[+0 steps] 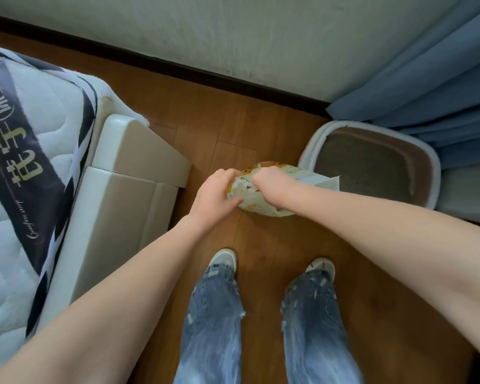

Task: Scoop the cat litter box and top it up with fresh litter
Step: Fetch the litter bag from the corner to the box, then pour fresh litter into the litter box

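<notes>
Litter bag [263, 195], standing on the floor just beside the litter box [372, 164], is gripped at its top by left hand [216, 194] and right hand [272, 184]. For clean pouring, the mouth should be opened fully and aimed over the box.

Litter bag [263, 195] print too blurred, half-hidden.

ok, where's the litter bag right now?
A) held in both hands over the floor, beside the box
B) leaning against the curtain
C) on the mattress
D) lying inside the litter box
A: the left hand and right hand both grip the bag above the wood floor, just left of the litter box.
</notes>
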`<control>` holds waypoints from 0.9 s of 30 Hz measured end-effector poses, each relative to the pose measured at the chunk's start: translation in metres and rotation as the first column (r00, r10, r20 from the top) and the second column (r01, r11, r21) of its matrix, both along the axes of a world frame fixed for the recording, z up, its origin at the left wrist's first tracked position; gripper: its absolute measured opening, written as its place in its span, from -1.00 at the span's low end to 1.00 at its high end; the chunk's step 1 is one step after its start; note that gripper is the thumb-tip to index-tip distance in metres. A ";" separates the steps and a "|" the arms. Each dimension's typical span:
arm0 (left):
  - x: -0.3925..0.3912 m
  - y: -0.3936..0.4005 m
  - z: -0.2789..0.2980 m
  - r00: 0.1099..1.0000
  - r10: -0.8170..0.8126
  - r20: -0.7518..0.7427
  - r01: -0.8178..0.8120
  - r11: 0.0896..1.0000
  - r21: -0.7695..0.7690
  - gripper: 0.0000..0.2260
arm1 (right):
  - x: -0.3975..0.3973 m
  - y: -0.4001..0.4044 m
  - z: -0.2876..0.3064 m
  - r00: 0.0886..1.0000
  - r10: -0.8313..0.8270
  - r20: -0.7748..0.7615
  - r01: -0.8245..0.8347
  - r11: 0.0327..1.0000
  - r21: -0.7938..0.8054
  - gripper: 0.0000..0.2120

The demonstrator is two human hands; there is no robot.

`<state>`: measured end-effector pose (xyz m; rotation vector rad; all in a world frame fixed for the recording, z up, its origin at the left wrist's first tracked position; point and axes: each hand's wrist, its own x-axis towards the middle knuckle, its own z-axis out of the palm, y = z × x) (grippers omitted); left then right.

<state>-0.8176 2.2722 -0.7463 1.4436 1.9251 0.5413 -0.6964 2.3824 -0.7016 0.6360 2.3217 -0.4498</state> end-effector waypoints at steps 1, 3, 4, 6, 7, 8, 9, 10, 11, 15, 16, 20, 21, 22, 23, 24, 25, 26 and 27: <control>0.004 -0.004 -0.003 0.999 0.014 0.043 -0.012 0.999 -0.036 -0.58 | 0.002 -0.001 0.003 0.999 0.033 0.012 -0.033 0.999 0.002 -0.71; 0.014 -0.007 -0.010 0.994 0.031 0.107 -0.017 0.991 -0.132 -0.48 | 0.002 -0.003 0.006 0.998 0.058 0.013 -0.058 0.998 0.001 -0.81; 0.019 -0.008 -0.015 0.991 0.047 0.125 -0.024 0.984 -0.178 -0.44 | 0.003 -0.004 0.006 0.998 0.058 0.012 -0.058 0.998 -0.006 -0.83; 0.028 -0.006 -0.024 0.984 0.094 0.151 -0.055 0.967 -0.249 -0.40 | 0.008 -0.003 0.007 1.000 0.020 -0.005 -0.020 1.000 -0.012 -0.82; 0.032 -0.004 -0.028 0.981 0.113 0.159 -0.065 0.958 -0.280 -0.40 | 0.013 -0.001 0.007 1.000 0.005 -0.025 -0.005 1.000 -0.002 -0.82; 0.035 -0.002 -0.033 0.981 0.123 0.153 -0.071 0.948 -0.310 -0.40 | 0.018 0.001 0.007 0.999 -0.002 -0.040 0.002 1.000 0.011 -0.82; 0.037 0.001 -0.039 0.983 0.120 0.136 -0.069 0.941 -0.332 -0.41 | 0.023 0.004 0.007 0.999 -0.014 -0.047 0.014 1.000 0.011 -0.81; 0.039 0.004 -0.044 0.988 0.110 0.112 -0.064 0.935 -0.350 -0.44 | 0.029 0.006 0.009 0.998 -0.024 -0.051 0.025 1.000 0.009 -0.82; 0.040 0.006 -0.049 0.992 0.091 0.086 -0.053 0.929 -0.367 -0.48 | 0.035 0.008 0.011 0.997 -0.040 -0.059 0.040 0.999 0.000 -0.83; 0.058 0.010 -0.058 0.998 0.030 0.052 -0.007 0.924 -0.383 -0.68 | 0.055 0.009 0.017 0.981 -0.117 -0.155 0.117 0.993 -0.009 -0.71; 0.065 0.010 -0.057 0.997 0.054 0.052 -0.032 0.930 -0.366 -0.75 | 0.059 0.008 0.018 0.975 -0.134 -0.178 0.132 0.991 -0.019 -0.68; 0.085 0.014 -0.047 0.999 0.036 -0.023 -0.041 0.962 -0.269 -0.77 | 0.083 0.011 0.026 0.938 -0.252 -0.239 0.245 0.968 -0.058 -0.78; 0.086 0.017 -0.044 0.999 -0.010 -0.038 0.000 0.965 -0.263 -0.78 | 0.092 0.015 0.027 0.927 -0.282 -0.247 0.273 0.959 -0.071 -0.82; 0.087 0.020 -0.041 0.996 -0.063 -0.055 0.047 0.965 -0.259 -0.77 | 0.102 0.019 0.027 0.913 -0.318 -0.256 0.306 0.948 -0.090 -0.85; 0.089 0.024 -0.039 0.990 -0.118 -0.075 0.095 0.960 -0.263 -0.75 | 0.113 0.024 0.027 0.893 -0.357 -0.275 0.337 0.934 -0.117 -0.85; 0.092 0.028 -0.035 0.981 -0.168 -0.101 0.135 0.953 -0.269 -0.74 | 0.125 0.028 0.027 0.869 -0.392 -0.301 0.364 0.920 -0.146 -0.83; 0.095 0.033 -0.030 0.968 -0.212 -0.135 0.169 0.946 -0.275 -0.74 | 0.136 0.032 0.027 0.847 -0.421 -0.324 0.385 0.907 -0.171 -0.81; 0.100 0.037 -0.025 0.951 -0.256 -0.174 0.199 0.936 -0.292 -0.75 | 0.147 0.034 0.027 0.830 -0.445 -0.338 0.403 0.896 -0.189 -0.81; 0.105 0.041 -0.020 0.932 -0.294 -0.212 0.221 0.925 -0.310 -0.76 | 0.158 0.036 0.027 0.815 -0.464 -0.348 0.418 0.886 -0.202 -0.81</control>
